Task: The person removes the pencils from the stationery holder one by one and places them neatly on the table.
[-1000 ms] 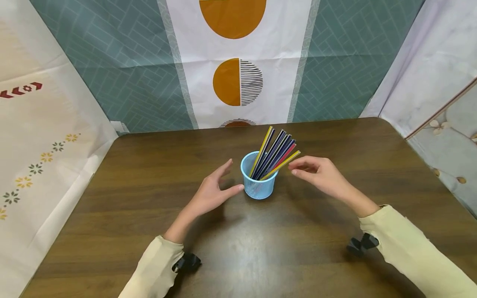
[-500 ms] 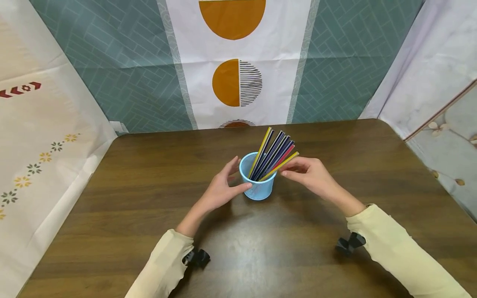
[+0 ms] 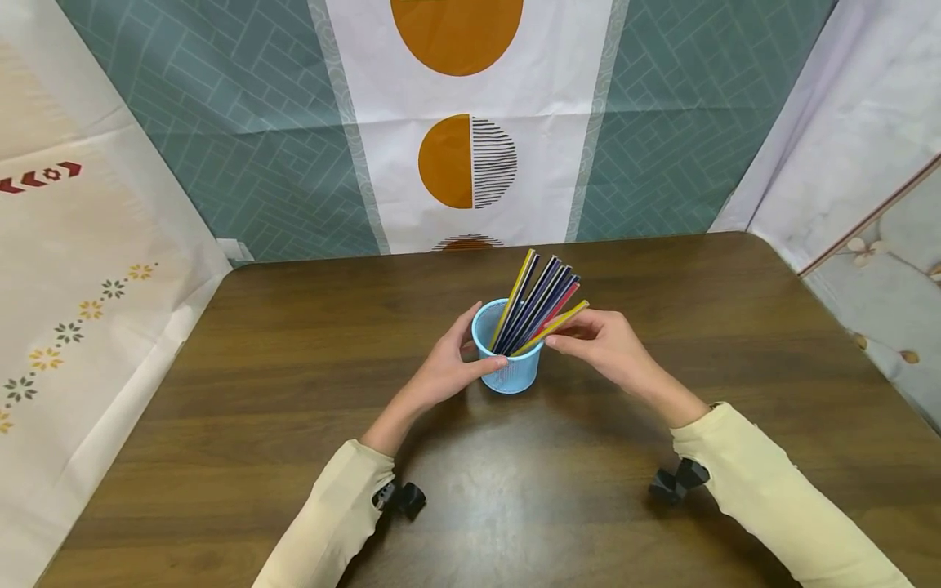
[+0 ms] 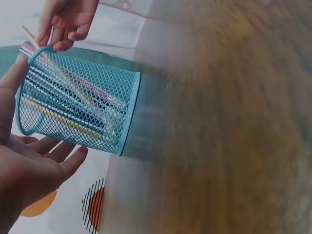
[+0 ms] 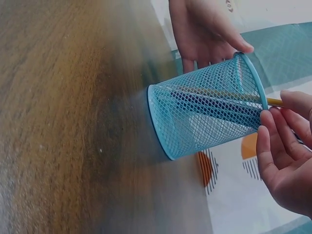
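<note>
A light blue mesh pencil cup (image 3: pixel 510 376) stands upright on the table, with a bundle of dark pencils (image 3: pixel 532 306) leaning to the right in it. Beside them are a red pencil (image 3: pixel 564 300) and two yellow ones. My left hand (image 3: pixel 450 363) holds the cup from the left, thumb at the near rim and fingers round the far side. At the right rim, my right hand (image 3: pixel 606 341) pinches the rightmost yellow pencil (image 3: pixel 577 310) between thumb and fingers. In the right wrist view that thumb lies on the yellow pencil (image 5: pixel 274 102) just outside the rim.
The brown wooden table (image 3: pixel 294 351) has its far edge behind the cup. A patterned cloth (image 3: pixel 279 131) hangs beyond that edge, with pale cloths at both sides. Black wrist mounts (image 3: pixel 408 498) sit under both cuffs.
My left hand has moved right, from beside the cup to round it. My right hand has moved left from just off the rim to the yellow pencil. The cup stands almost where it was.
</note>
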Action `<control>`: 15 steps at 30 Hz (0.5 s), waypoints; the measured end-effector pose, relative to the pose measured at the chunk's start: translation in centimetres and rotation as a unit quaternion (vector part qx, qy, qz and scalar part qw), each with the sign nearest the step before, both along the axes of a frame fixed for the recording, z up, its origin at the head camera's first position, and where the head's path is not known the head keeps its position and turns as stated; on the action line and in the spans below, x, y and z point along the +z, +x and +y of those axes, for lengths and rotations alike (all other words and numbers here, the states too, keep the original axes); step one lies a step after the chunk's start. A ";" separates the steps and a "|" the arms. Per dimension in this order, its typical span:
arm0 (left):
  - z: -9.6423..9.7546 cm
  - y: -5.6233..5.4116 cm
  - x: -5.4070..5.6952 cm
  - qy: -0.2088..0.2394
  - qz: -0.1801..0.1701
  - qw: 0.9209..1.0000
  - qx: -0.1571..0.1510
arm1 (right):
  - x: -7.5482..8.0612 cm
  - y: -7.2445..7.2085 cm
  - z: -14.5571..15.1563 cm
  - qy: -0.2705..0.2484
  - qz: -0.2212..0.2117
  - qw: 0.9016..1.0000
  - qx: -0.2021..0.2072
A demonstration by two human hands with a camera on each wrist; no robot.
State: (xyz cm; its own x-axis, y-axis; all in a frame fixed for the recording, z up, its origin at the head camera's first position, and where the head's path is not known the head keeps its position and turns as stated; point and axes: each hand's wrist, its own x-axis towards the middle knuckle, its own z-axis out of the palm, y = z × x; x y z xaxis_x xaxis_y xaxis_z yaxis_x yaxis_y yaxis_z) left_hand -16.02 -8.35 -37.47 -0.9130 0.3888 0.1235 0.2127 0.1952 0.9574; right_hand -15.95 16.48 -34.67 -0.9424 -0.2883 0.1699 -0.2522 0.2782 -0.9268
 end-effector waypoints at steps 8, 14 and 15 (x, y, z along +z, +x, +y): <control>0.1 0.0 -0.2 0.003 0.003 1.000 0.003 | -0.1 0.1 -0.5 0.005 0.008 1.000 -0.015; 0.0 -0.1 0.0 -0.004 0.018 1.000 -0.003 | -0.3 0.2 -0.6 0.027 0.027 0.999 -0.032; 0.0 0.0 0.0 -0.011 0.022 1.000 -0.001 | -0.3 0.2 -0.6 0.032 0.031 0.998 -0.034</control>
State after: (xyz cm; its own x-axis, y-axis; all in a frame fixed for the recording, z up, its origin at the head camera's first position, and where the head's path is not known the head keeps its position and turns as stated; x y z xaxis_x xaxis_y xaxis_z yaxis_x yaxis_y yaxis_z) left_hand -16.06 -8.36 -37.44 -0.9059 0.3942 0.1548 0.2550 0.2159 0.9425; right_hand -15.74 15.88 -34.99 -0.9483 -0.2357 0.2127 -0.2878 0.3550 -0.8895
